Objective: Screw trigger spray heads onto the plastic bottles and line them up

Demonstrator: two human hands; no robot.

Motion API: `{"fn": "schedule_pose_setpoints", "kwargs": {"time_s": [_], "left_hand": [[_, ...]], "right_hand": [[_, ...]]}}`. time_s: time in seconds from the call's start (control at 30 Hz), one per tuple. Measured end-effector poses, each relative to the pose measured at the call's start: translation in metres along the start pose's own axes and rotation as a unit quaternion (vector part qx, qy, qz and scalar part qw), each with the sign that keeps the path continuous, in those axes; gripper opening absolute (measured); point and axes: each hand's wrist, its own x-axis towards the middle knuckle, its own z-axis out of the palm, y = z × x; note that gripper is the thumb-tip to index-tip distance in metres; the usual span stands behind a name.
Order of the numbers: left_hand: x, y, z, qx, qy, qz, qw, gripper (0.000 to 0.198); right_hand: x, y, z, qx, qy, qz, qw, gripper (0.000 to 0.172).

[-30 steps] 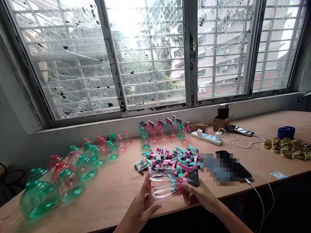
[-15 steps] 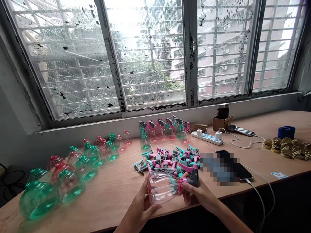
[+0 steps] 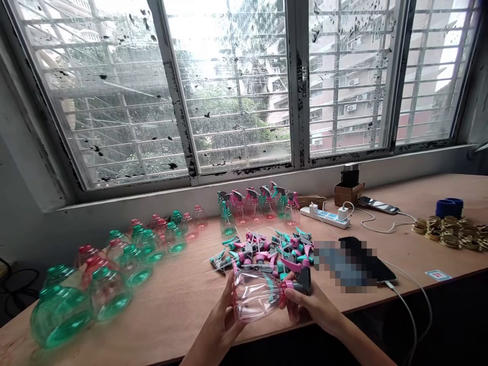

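Observation:
A clear pink spray bottle [image 3: 256,296] lies sideways in the air above the table's front edge, its neck toward the right. My left hand [image 3: 224,310] is closed around its base end. At the neck, my right hand [image 3: 305,302] grips the pink collar of the grey-and-pink trigger head [image 3: 301,279], which sits at the bottle's mouth. Whether it is fully screwed down I cannot tell. Just behind the bottle is a heap of loose trigger heads [image 3: 263,249] in pink, teal and grey, with thin tubes.
Open green and pink bottles [image 3: 131,262] stand along the left. Several bottles with trigger heads [image 3: 253,206] line the windowsill side. A white power strip [image 3: 325,216], phones [image 3: 368,262] with cables, gold-coloured parts [image 3: 453,231] and blue rings [image 3: 450,208] occupy the right.
The bottle has turned slightly in my hands, and my left fingers and thumb have shifted a little on its base. My right hand stays at the collar.

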Motion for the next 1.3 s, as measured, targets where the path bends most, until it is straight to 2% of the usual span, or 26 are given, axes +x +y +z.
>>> {"fn": "schedule_pose_setpoints", "kwargs": {"time_s": [0.17, 0.33, 0.47, 0.6, 0.73, 0.9, 1.07, 1.17, 1.3], "left_hand": [[0.003, 0.004, 0.001, -0.011, -0.011, 0.024, 1.0, 0.101], [0.005, 0.008, 0.0, -0.024, -0.044, 0.034, 0.998, 0.095], [0.004, 0.006, 0.0, -0.008, -0.036, 0.028, 0.999, 0.096], [0.001, 0.0, 0.0, 0.018, -0.002, 0.011, 1.0, 0.095], [0.0, -0.002, 0.001, 0.007, -0.007, 0.018, 1.0, 0.091], [0.001, 0.004, 0.0, 0.008, -0.016, 0.006, 1.0, 0.106], [0.002, 0.004, 0.0, 0.011, -0.024, 0.016, 1.0, 0.101], [0.002, 0.002, 0.001, 0.023, -0.008, 0.023, 0.999, 0.099], [0.0, 0.003, 0.003, 0.043, 0.01, 0.037, 0.998, 0.086]], "right_hand": [[0.0, 0.001, -0.001, 0.001, 0.001, -0.001, 1.0, 0.036], [0.001, 0.004, -0.002, 0.003, 0.009, -0.001, 1.0, 0.037], [0.002, 0.006, -0.002, 0.007, 0.018, 0.001, 1.0, 0.038], [0.002, 0.006, -0.002, 0.008, 0.024, 0.001, 1.0, 0.04], [0.002, 0.006, -0.002, 0.004, 0.028, 0.002, 1.0, 0.042], [0.001, 0.008, -0.002, -0.009, 0.036, 0.009, 0.999, 0.045], [0.001, 0.006, -0.001, -0.011, 0.042, 0.017, 0.999, 0.045], [0.001, 0.004, -0.001, -0.01, 0.045, 0.018, 0.999, 0.044], [0.001, 0.005, -0.001, -0.008, 0.044, 0.013, 0.999, 0.044]]}}
